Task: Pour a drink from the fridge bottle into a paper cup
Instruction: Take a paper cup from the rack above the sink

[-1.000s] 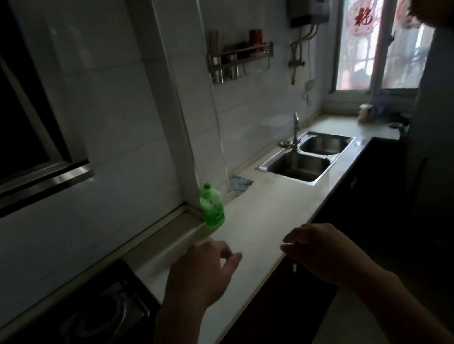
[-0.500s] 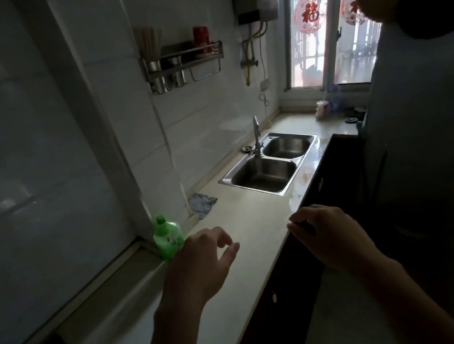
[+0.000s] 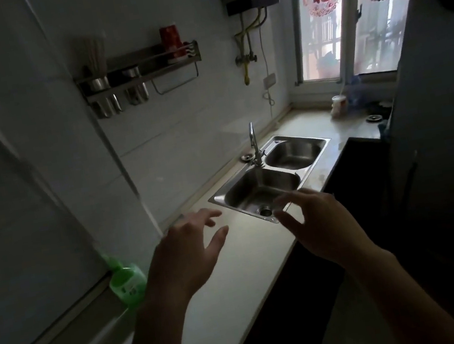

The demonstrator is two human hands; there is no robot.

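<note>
Left hand [image 3: 185, 255] and right hand [image 3: 317, 223] hovered over pale stone countertop [image 3: 238, 289], fingers spread, holding nothing, red tapered cup-shaped item [image 3: 171, 43] on steel wall rack [image 3: 141, 72], far, well apart from both hands, green plastic bottle [image 3: 128, 285] just left of left hand.

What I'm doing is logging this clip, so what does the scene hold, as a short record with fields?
left hand: open, empty, over the counter
right hand: open, empty, by the sink
sink: steel, two bowls, tap behind
green bottle: by the wall, beside the left hand
progress: nothing held yet
</note>
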